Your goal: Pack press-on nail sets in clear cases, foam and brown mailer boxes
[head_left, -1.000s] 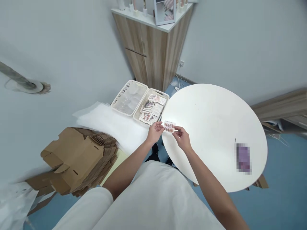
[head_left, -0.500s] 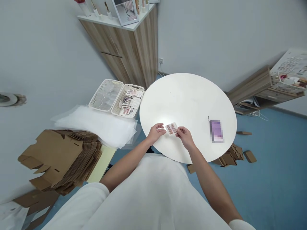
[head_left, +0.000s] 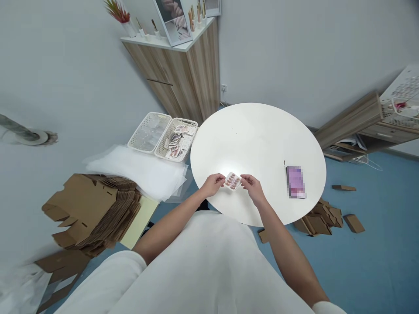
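A small white card of press-on nails [head_left: 232, 181], with rows of pinkish-brown nails on it, is tilted between my hands above the near part of the round white table [head_left: 255, 144]. My left hand [head_left: 213, 185] pinches its left corner between thumb and fingers. At the opposite corner, my right hand [head_left: 252, 186] has thumb and forefinger closed on the edge. To the right on the table lies a purple item [head_left: 296, 182], blurred by pixels.
Left of the table stand a white basket of nail cards [head_left: 160, 150] and a basket of clear plastic pieces [head_left: 132, 141]. Nearer are translucent sheets [head_left: 140, 172] and stacked flat cardboard boxes [head_left: 88, 205]. More cardboard boxes [head_left: 319, 220] lie on the floor at right. A wooden cabinet [head_left: 196, 78] stands behind.
My left hand has moved in and taken the card's left corner, which it was apart from before. The card has turned and come slightly nearer. The whole view has shifted a little.
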